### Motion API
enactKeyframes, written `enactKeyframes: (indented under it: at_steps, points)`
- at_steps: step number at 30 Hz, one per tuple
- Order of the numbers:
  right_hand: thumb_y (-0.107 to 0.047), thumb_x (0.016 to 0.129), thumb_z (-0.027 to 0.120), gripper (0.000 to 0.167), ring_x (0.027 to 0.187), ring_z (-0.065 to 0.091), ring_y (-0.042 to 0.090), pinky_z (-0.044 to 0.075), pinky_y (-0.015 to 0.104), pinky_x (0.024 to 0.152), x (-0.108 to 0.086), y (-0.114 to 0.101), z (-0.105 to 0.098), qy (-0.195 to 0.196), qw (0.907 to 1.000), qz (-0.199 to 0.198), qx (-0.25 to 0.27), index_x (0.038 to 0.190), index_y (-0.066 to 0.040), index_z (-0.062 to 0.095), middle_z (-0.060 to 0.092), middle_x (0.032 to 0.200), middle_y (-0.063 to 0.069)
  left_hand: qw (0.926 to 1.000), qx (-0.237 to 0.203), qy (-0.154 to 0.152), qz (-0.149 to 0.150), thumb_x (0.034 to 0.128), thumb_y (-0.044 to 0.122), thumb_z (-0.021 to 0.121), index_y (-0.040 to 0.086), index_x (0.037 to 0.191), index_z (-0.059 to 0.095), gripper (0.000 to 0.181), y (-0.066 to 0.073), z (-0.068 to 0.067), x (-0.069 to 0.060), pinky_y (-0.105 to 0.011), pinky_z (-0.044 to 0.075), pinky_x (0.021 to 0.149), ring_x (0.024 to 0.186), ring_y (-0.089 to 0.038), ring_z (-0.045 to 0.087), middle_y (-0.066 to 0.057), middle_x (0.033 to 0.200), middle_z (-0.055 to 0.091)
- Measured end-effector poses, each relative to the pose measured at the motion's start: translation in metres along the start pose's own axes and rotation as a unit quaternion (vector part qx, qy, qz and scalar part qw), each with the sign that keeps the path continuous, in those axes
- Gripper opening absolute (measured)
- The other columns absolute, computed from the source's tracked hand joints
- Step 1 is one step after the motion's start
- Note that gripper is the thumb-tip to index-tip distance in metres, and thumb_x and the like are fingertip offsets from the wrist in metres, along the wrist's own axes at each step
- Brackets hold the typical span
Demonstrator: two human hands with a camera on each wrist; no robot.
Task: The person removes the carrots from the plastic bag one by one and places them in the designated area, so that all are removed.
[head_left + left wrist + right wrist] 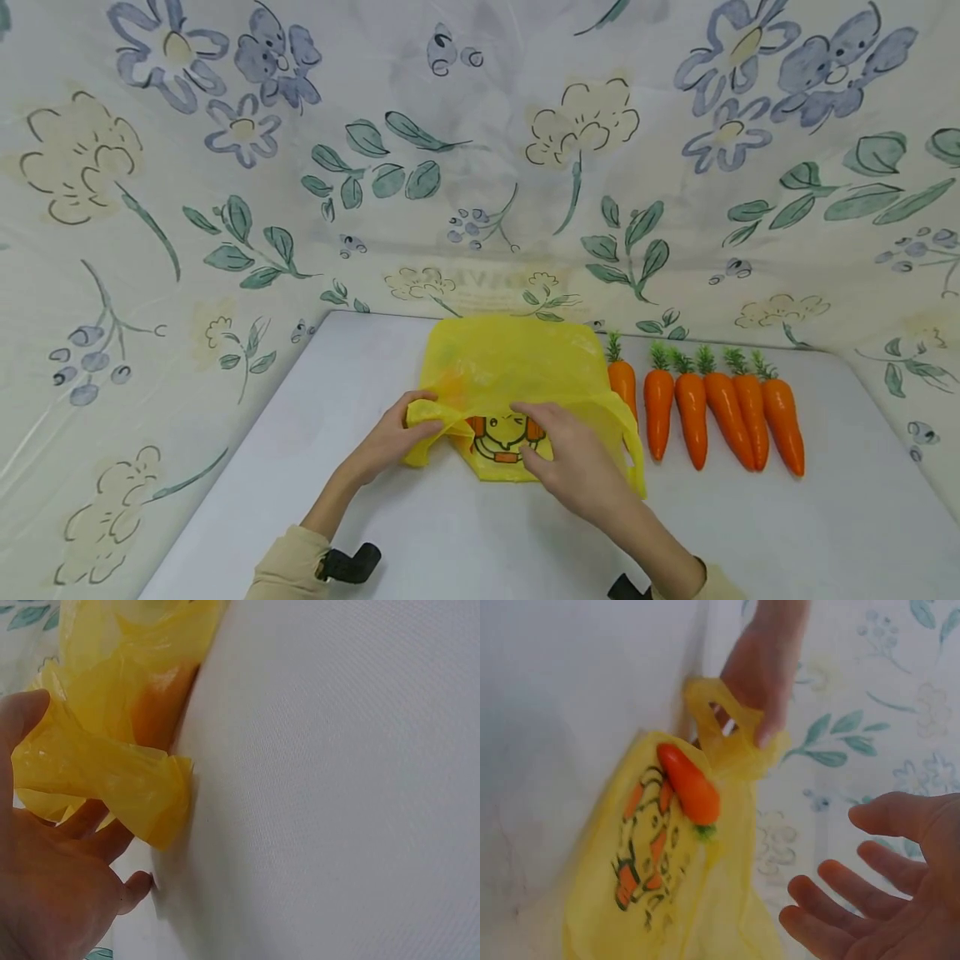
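Note:
A yellow plastic bag with a printed cartoon face lies on the white table. My left hand holds the bag's left handle between thumb and fingers, lifting the mouth a little; the left wrist view shows the crumpled handle in that grip. One orange carrot with a green top lies at the bag's mouth in the right wrist view, and its orange shows through the film in the left wrist view. Over the bag's right part hovers my right hand, fingers spread and holding nothing.
Several carrots with leafy green tops lie in a row right of the bag, the nearest carrot beside its edge. Behind the white table hangs a flower-printed sheet.

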State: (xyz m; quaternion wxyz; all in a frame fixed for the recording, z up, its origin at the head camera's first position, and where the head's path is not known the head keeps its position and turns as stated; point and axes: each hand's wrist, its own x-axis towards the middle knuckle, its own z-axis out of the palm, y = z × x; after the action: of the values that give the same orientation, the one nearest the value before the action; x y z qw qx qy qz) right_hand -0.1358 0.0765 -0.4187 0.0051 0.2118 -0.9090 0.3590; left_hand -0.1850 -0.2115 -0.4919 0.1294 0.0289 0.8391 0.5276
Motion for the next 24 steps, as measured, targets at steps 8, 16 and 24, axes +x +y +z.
enactKeyframes:
  at_steps: [8, 16, 24]
  points:
    - [-0.016, 0.090, 0.071, 0.044, 0.115, 0.061, 0.024, 0.052, 0.043, 0.095, 0.008, 0.007, 0.026, -0.077, 0.9967, -0.011, -0.022, 0.133, -0.016, 0.060, 0.061, 0.129, 0.005, 1.0000, 0.006, 0.004, -0.004, 0.0944, 0.034, 0.064, 0.014, 0.142, 0.044, 0.055, 0.001, 0.001, 0.000, -0.031, 0.045, 0.087, 0.107, -0.025, 0.049, -0.013, 0.130, 0.050]
    - [-0.011, 0.089, 0.070, 0.048, 0.121, 0.058, 0.030, 0.051, 0.046, 0.096, 0.021, 0.023, 0.052, -0.098, 0.9941, 0.010, -0.046, 0.136, -0.010, 0.058, 0.058, 0.134, 0.011, 1.0000, -0.001, -0.001, -0.001, 0.0944, 0.034, 0.065, 0.014, 0.141, 0.044, 0.055, 0.001, 0.001, 0.000, -0.030, 0.045, 0.085, 0.106, -0.025, 0.049, -0.014, 0.130, 0.050]
    - [-0.004, 0.088, 0.067, 0.047, 0.114, 0.060, 0.033, 0.053, 0.046, 0.091, 0.041, 0.032, 0.072, -0.068, 0.9948, -0.003, -0.076, 0.134, 0.000, 0.056, 0.061, 0.127, 0.019, 1.0000, 0.005, 0.000, 0.000, 0.0944, 0.034, 0.065, 0.014, 0.142, 0.043, 0.056, 0.002, 0.000, -0.001, -0.031, 0.045, 0.085, 0.107, -0.025, 0.049, -0.015, 0.134, 0.048]
